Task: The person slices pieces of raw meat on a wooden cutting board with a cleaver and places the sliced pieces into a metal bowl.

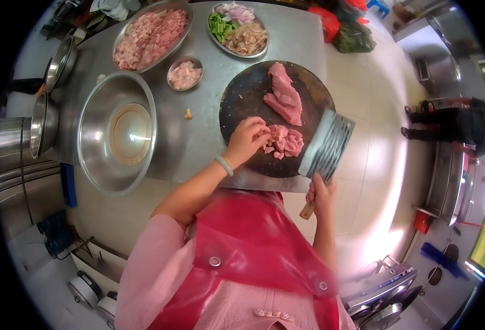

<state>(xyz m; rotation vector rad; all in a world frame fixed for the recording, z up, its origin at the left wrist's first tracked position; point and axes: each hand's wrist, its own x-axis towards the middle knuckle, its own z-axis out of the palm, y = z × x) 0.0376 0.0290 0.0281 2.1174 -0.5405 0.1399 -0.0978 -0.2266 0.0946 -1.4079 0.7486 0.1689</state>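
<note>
A round dark chopping board point(242, 95) lies on the steel table, near its right edge. Several chunks of raw meat point(285, 142) are heaped on its near half, and a larger uncut piece of raw meat point(283, 93) rests behind them. My left hand point(248, 138) is at the left side of the chunks, fingers curled against them; whether it grips a piece is hidden. In my right hand point(323, 194) is a cleaver point(327, 144) by its wooden handle. The broad wet blade is tilted, over the board's right rim and apart from the meat.
On the steel table point(176, 156) stand a large steel bowl point(91, 136), a small bowl of pale meat point(184, 75), a tray of chopped meat point(151, 39) and a plate of sliced vegetables and meat strips point(238, 31). A person point(465, 123) stands off to the right.
</note>
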